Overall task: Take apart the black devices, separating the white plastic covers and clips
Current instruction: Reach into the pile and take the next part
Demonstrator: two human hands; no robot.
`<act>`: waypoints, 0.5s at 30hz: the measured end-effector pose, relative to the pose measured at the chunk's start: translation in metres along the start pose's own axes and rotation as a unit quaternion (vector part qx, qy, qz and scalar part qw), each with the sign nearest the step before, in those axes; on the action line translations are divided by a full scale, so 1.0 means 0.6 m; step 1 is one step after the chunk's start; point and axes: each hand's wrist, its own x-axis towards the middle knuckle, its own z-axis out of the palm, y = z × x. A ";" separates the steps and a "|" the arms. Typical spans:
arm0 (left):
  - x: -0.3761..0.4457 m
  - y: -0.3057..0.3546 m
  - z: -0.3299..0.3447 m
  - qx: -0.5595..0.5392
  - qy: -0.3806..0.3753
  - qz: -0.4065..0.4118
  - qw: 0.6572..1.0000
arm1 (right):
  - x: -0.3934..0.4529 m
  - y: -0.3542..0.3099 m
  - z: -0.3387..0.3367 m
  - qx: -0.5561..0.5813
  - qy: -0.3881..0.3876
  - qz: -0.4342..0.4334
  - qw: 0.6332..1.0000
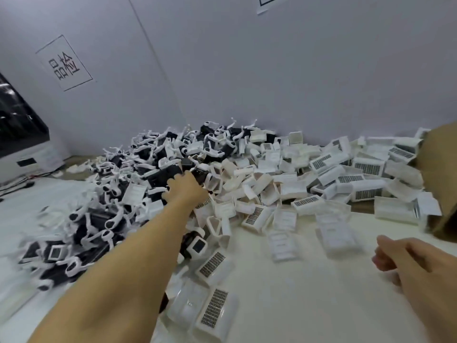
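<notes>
— Fingers first: what are yours doing?

— Fingers of my left hand are curled onto a black device at the centre of the frame, gripping it where the dark heap meets the white one. My left arm stretches up to it from the lower left. My right hand hangs at the lower right, above the bench, fingers loosely curled and holding nothing.

— Where do the rest of the devices lie?

— Black devices with white clips are heaped from the middle left up to the wall. White plastic covers are piled to the right of centre, running to the right edge, many showing dark gridded labels. A few more covers lie loose on the bench at lower centre, beside my forearm.

— Anything else around?

— A cardboard box leans in at the right edge, touching the covers. A dark screen stands at the far left, with cables below it. A paper sign with printed characters is stuck on the wall at the upper left.
</notes>
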 end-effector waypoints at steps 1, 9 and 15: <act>0.003 -0.001 -0.001 0.013 0.002 0.003 1.000 | 0.000 -0.003 -0.001 -0.001 -0.004 0.003 1.000; -0.149 0.090 0.010 -0.262 0.219 0.220 0.914 | -0.015 -0.029 -0.004 0.025 -0.022 -0.001 0.999; -0.369 0.174 0.105 -0.523 -0.057 0.283 0.802 | -0.032 -0.041 -0.013 0.180 -0.047 -0.094 0.978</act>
